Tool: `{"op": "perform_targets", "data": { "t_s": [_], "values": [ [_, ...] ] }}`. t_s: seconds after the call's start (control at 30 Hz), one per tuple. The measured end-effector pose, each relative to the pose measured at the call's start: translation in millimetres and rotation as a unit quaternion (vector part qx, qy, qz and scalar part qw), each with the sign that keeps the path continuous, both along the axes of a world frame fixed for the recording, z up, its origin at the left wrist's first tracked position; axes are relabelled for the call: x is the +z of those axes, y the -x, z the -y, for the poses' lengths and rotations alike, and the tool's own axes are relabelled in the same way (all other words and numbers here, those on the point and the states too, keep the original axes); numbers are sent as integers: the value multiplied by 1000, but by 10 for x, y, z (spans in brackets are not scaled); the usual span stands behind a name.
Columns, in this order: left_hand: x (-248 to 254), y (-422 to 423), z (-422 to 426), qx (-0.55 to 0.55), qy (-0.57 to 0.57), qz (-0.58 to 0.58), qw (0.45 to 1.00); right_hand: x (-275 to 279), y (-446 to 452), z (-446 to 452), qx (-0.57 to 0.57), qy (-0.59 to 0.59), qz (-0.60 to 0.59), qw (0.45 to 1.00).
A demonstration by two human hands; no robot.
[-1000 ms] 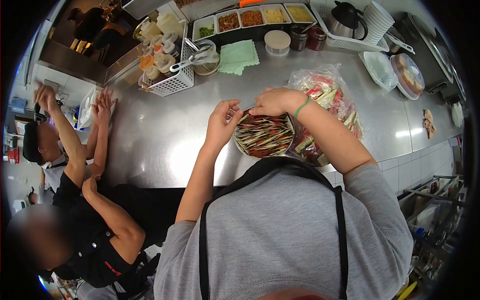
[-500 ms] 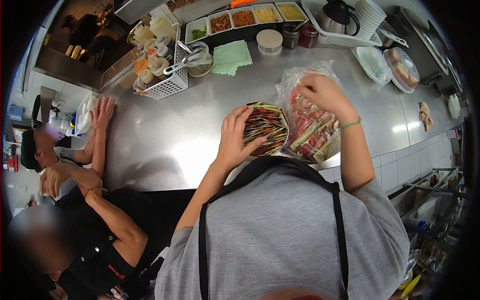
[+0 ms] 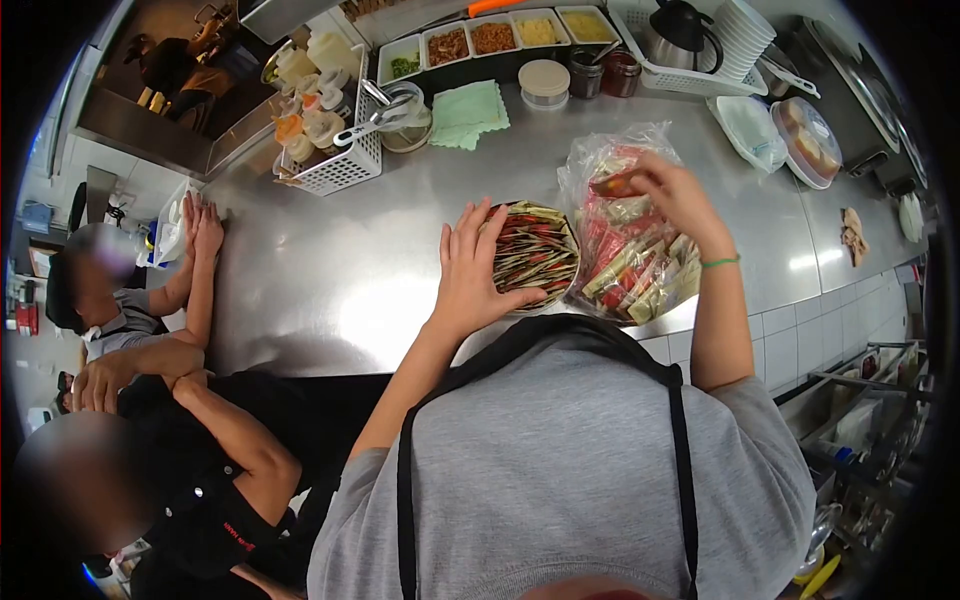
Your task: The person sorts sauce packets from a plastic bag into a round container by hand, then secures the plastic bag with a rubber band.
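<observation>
A round container (image 3: 534,256) full of upright, tightly packed sachets stands on the steel counter near its front edge. My left hand (image 3: 473,264) rests against its left side, fingers apart and thumb over the rim. To the right lies a clear plastic bag (image 3: 636,262) of red and gold sachets. Over the bag's upper part is my right hand (image 3: 678,199), a green band round its wrist, its thumb and fingertips closed on a red sachet (image 3: 614,184).
A white basket (image 3: 345,169) of squeeze bottles, a green cloth (image 3: 469,115), a lidded tub (image 3: 545,85) and topping trays (image 3: 492,40) line the back. Plastic boxes (image 3: 806,142) lie at right. Two people stand at left, one with hands (image 3: 203,226) on the counter.
My right hand has moved from the round container to the bag and now holds a red sachet. My left hand has opened out along the container's left side.
</observation>
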State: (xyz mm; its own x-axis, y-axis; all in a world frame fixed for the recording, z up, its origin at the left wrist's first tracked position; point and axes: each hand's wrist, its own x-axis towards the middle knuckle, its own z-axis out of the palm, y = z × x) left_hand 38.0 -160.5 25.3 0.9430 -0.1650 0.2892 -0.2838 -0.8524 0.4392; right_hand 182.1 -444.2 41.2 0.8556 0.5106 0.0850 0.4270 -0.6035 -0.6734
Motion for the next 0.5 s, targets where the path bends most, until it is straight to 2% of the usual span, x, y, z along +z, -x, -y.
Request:
{"op": "perform_targets", "data": {
  "t_s": [0.07,0.1,0.13,0.17,0.2,0.37,0.43,0.47,0.5],
  "values": [
    [141,-36,20,-43,-37,-29,998,144,-3,96,-88,-125,-47,987],
    [176,-75,31,-85,-73,-54,992,202,6,101,-91,-125,-48,987],
    [177,-113,57,-88,-72,-54,992,261,14,79,-108,-199,-69,972],
    [175,-154,99,-128,-134,-71,980,297,22,54,-123,-271,-89,950],
    [174,-194,135,-167,-197,-88,962,288,27,27,-124,-271,-88,951],
    [131,-274,221,-136,-175,-85,971,101,62,-93,-90,-282,-121,947],
    [94,-352,280,1,-157,-56,986,82,84,-116,-79,-281,-126,948],
    [116,-412,256,2,-157,-56,986,94,93,-111,-92,-279,-127,947],
    [177,-498,219,44,-159,-113,980,110,95,-99,-104,-276,-126,947]
  ]
}}
